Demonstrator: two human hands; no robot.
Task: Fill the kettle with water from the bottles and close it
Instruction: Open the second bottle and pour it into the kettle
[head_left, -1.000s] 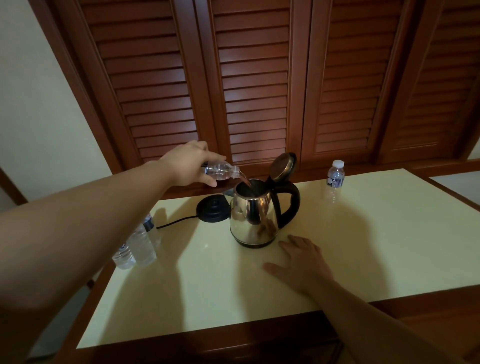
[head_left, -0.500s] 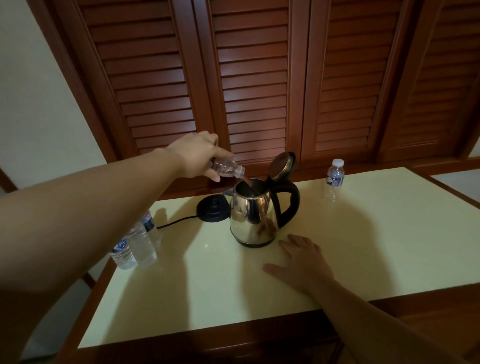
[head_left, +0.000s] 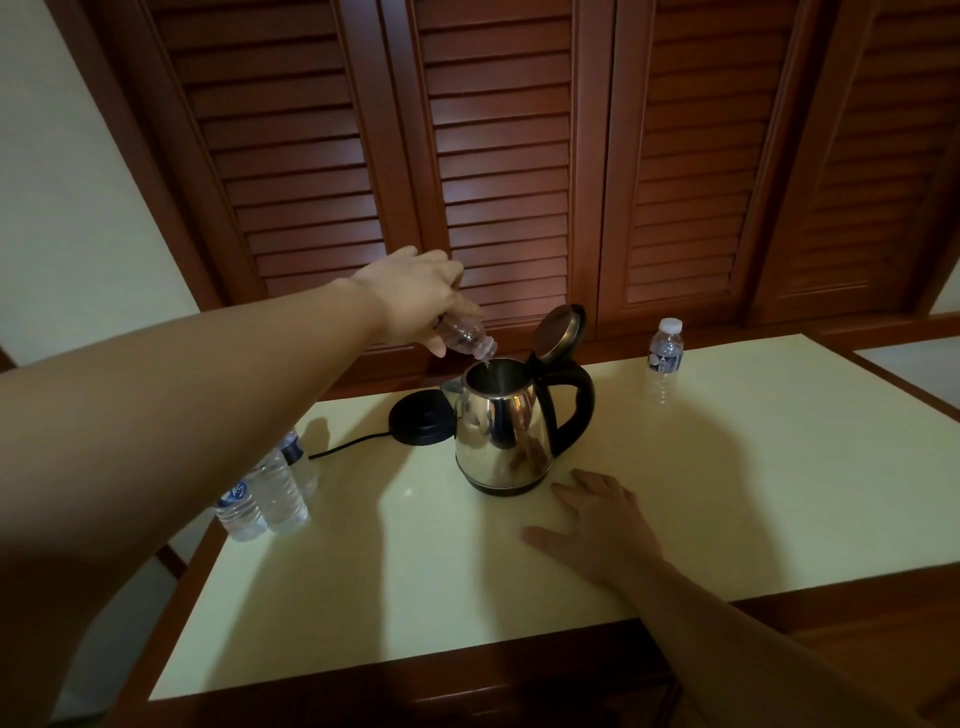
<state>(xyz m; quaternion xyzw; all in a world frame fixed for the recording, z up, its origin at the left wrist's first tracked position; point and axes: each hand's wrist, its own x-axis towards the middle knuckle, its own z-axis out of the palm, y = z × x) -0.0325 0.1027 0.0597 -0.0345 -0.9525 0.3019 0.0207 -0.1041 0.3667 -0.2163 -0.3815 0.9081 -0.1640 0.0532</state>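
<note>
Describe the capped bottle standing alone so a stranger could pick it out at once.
Start at the steel kettle in the middle of the pale yellow table, then look past its black handle toward the far edge by the louvred doors. The lone bottle stands upright there, white-capped, unlike the bottles at the table's left edge.

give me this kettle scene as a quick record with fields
left hand: grips tilted bottle, mouth down over kettle opening
right hand: flat on table, beside kettle base
kettle: upright, lid open, off its power base
capped bottle: upright, far right
other bottles: upright, left edge
</note>
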